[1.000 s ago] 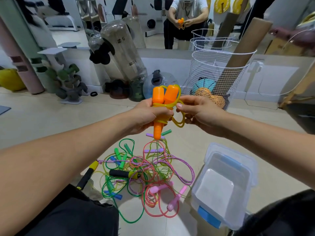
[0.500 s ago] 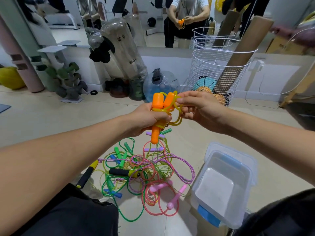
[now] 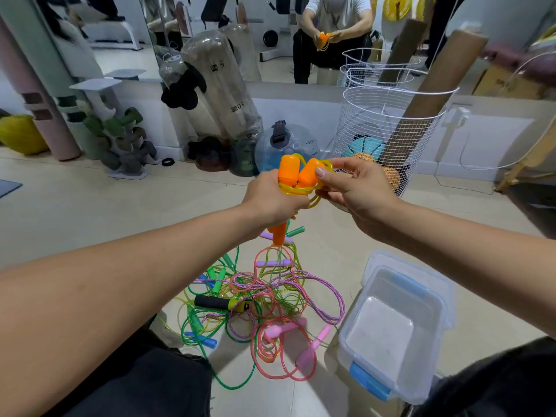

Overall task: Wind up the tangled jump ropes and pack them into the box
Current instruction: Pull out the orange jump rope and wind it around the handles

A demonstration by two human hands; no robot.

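So, status: one rope nearly bundled, the rest not touched yet.
Left hand: left hand (image 3: 275,195) is wrapped in a fist round the orange handles (image 3: 296,173), tops poking out above the knuckles, one tapered end sticking out below.
Right hand: right hand (image 3: 356,186) pinches the yellow cord (image 3: 313,191) right up against the handle tops, thumb on the front.
What changed: a second ago the right hand was lower, with a loose loop of cord dangling under the fist. Now it has come up to the handle tops, that loop is much smaller, and the wraps sit snug round the handles. Reads to me like the last turn or a tuck of the tail end.
What that means: this rope looks about ready to drop in, if the end stays put.
Box: clear box (image 3: 400,326) with blue latches sits on the floor down by the right side, open, nothing in it that I can see.
Pile: tangled ropes (image 3: 264,299) in green, pink, purple and yellow lie on the floor just beside the box, directly under the hands.
Watch out: springy cord, it may unwind once let go.
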